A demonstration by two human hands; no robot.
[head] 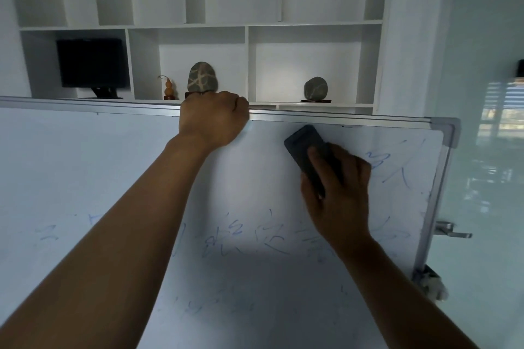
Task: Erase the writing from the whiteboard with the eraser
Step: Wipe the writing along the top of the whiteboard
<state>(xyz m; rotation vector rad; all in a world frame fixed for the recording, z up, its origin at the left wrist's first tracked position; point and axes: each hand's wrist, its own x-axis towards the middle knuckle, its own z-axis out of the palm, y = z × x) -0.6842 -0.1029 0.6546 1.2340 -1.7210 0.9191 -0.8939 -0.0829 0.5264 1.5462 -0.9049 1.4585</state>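
A dark grey eraser [307, 156] meets faint blue writing [272, 241] on the white, silver-framed whiteboard [85, 167].

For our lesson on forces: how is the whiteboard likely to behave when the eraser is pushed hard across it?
The whiteboard probably tips or swings under pressure: the left hand grips its top frame, seemingly to steady it. Its surface looks smooth and glossy, so the eraser in the right hand likely glides easily. The thin metal frame suggests a fairly light, stiff panel.

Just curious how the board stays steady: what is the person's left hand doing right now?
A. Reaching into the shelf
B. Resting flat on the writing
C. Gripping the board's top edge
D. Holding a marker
C: the left hand is curled over the whiteboard top frame.
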